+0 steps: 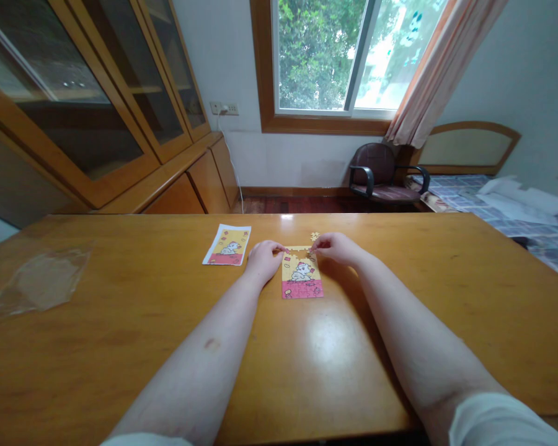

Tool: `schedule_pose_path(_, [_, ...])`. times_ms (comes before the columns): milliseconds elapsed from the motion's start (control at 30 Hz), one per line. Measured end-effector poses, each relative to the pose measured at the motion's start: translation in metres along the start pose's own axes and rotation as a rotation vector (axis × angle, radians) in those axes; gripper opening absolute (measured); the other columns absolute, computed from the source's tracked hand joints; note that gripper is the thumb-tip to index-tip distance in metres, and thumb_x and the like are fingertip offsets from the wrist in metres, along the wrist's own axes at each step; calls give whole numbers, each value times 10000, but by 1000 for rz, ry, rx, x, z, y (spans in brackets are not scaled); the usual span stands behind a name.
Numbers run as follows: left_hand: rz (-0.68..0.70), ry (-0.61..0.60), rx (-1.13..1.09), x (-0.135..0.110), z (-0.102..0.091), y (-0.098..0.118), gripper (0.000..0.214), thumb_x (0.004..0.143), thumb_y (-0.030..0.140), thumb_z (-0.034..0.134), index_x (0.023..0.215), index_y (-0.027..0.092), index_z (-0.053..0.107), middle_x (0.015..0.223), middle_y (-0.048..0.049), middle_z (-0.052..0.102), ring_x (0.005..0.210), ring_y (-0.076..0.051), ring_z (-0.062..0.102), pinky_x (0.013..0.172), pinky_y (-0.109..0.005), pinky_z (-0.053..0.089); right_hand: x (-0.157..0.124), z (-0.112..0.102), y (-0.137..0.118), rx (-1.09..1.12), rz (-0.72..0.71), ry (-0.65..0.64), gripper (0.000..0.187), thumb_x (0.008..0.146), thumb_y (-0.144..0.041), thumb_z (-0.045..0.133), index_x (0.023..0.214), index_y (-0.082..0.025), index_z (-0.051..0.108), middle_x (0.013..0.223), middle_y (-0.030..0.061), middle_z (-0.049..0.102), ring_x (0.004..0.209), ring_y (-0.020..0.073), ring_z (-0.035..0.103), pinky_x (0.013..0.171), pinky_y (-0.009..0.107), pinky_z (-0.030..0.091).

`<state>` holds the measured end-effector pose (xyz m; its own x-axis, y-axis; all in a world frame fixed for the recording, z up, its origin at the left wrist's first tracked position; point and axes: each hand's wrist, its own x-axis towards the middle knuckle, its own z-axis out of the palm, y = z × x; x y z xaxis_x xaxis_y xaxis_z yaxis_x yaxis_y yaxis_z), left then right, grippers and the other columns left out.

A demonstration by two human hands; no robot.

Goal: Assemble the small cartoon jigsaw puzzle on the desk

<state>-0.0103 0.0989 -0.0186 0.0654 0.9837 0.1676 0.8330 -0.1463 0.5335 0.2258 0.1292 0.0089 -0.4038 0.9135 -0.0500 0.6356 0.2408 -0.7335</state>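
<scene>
A small yellow-and-pink jigsaw puzzle with a cartoon animal lies on the wooden table in front of me. My left hand rests at its upper left corner, fingers curled and pinched against the edge. My right hand is at the upper right corner, fingers pinched together on a small puzzle piece. A loose yellow piece lies just beyond the puzzle. To the left lies a printed reference picture showing the same image.
A crumpled clear plastic bag lies at the table's left. Beyond the table stand a wooden glass-door cabinet, a dark armchair under the window, and a bed with papers at the right.
</scene>
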Motion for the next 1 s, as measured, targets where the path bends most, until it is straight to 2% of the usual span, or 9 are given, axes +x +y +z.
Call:
schedule_pose_path(100, [-6,-2,8,0,0,0,210,821,279,556,913,261,744,1030,-23,722,1028,-231,614,945,-360,472,1,17,-10,137,-41,-120,150,771,-192,682,906,-168,743,811,35,720,725,140,639,674,231,488])
schedule_pose_path(167, [-6,2,12,1,1,-1,204,821,286,562,909,262,744,1028,-23,723,1027,-228,616,949,-354,471,0,30,-18,149,-71,-179,221,763,-184,701,981,-165,735,792,26,712,708,136,636,648,227,485])
schedule_pose_path(233, [-2,8,18,1,3,-2,201,817,286,565,903,266,745,1027,-20,725,1028,-228,615,951,-352,471,-1,44,-25,62,-101,-152,228,737,-156,730,965,-158,736,778,21,702,685,125,617,636,220,467])
schedule_pose_path(367, [6,7,42,1,5,-3,209,803,281,574,918,264,747,1027,-23,725,1030,-235,617,948,-360,476,-1,60,-28,-136,-195,-3,166,776,-202,735,941,-193,741,814,16,700,699,120,599,685,229,451])
schedule_pose_path(467, [20,-1,50,1,4,-2,211,803,287,576,925,258,746,1024,-26,727,1024,-232,621,950,-356,474,0,60,-24,-239,-345,110,195,813,-230,714,1005,-206,736,892,44,699,812,148,618,782,254,451])
schedule_pose_path(533, [21,0,51,0,4,-2,209,805,283,572,919,259,745,1026,-23,728,1025,-228,622,954,-354,470,1,58,-19,-266,-435,149,164,842,-265,687,982,-198,743,919,61,699,862,162,624,832,270,446])
schedule_pose_path(667, [19,6,53,1,4,-3,207,803,276,571,917,260,743,1029,-20,728,1028,-226,620,960,-353,465,1,55,-12,-298,-563,90,128,819,-310,708,842,-196,761,916,57,697,852,167,626,847,280,448])
schedule_pose_path(767, [20,5,55,1,4,-4,206,798,277,578,919,264,743,1029,-20,728,1027,-227,620,954,-352,467,1,55,-11,-346,-574,76,129,841,-300,680,826,-208,769,929,53,698,847,168,623,842,286,443])
schedule_pose_path(1000, [18,-1,51,1,4,-4,199,804,285,584,919,263,745,1025,-20,729,1023,-226,621,948,-349,469,-4,49,-19,-479,-517,99,225,921,-343,581,942,-219,768,992,66,698,889,190,596,862,343,387])
